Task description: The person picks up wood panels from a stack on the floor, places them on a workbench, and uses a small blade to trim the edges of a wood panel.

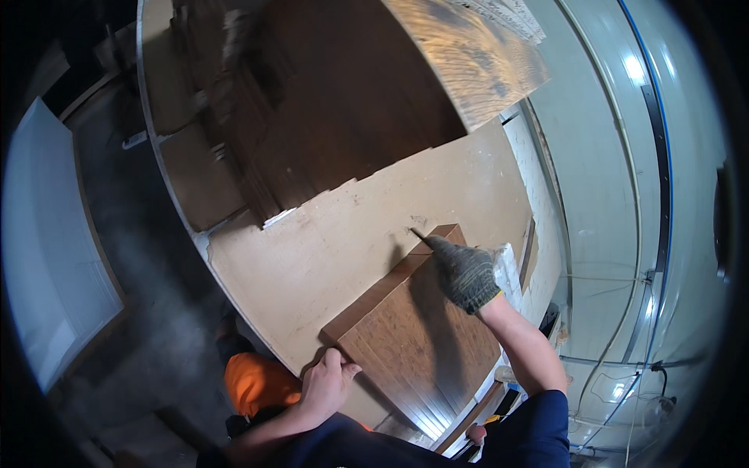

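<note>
Here the plank [413, 343], a long brown board with wood grain and a dark edge, lies flat on the pale sheet [328, 249], running from the lower right corner up toward the middle. Its surface is glossy near the lower end, where light streaks across it, and duller further up. The near corner sits by the sheet's edge, likely so the bare left hand [326, 384] can steady it: that hand curls over the corner, fingers wrapped on the edge and thumb on top, gripping it. The right hand [466, 273], in a knitted grey-green glove, rests on the far end and pinches a thin dark pencil [420, 234], whose tip meets the plank's top corner, seemingly to mark along it. Holding both ends keeps the plank from sliding while the tip presses.

Beyond the plank, the pale sheet is scuffed and chipped, with a jagged step where dark brown flooring [335, 117] is already laid above it. A lighter grained panel [468, 54] leans in at the top. Something orange [253, 382] shows below the sheet's edge beside the left forearm; what it is I cannot tell. To the right stands a pale wall [601, 179] with thin cables.
</note>
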Tool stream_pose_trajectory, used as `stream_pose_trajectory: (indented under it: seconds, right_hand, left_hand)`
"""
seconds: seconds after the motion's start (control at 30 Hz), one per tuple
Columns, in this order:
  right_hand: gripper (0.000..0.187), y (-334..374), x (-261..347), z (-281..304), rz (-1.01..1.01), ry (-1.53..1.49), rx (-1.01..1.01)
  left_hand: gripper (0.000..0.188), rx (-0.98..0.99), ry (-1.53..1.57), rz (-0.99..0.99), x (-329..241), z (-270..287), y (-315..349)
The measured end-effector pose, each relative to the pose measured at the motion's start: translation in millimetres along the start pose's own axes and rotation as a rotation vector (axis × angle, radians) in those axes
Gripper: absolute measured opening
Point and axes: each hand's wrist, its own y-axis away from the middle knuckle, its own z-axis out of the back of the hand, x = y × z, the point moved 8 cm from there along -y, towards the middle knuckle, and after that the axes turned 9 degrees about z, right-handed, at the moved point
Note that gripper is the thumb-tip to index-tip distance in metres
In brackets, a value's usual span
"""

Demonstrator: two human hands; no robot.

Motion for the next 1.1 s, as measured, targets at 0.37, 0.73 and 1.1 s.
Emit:
stream_pose_trajectory:
  seconds: [0.37, 0.73, 1.1]
  right_hand:
    - [0.039, -2.7, 5.6, -44.7, -0.083, 0.051, 0.062]
    - [0.037, 2.3, 90.4, -52.7, 0.193, 0.036, 0.111]
    - [0.02, 128.0, 42.0, -75.5, -0.405, 0.298, -0.368]
  left_hand:
    - [0.034, -0.058, -0.071, -0.061, -7.2, 4.4, 0.5]
    - [0.032, -0.098, -0.032, -0.146, 5.7, -1.0, 6.3]
    - [0.031, -0.053, -0.005, -0.009, 7.9, -2.1, 1.1]
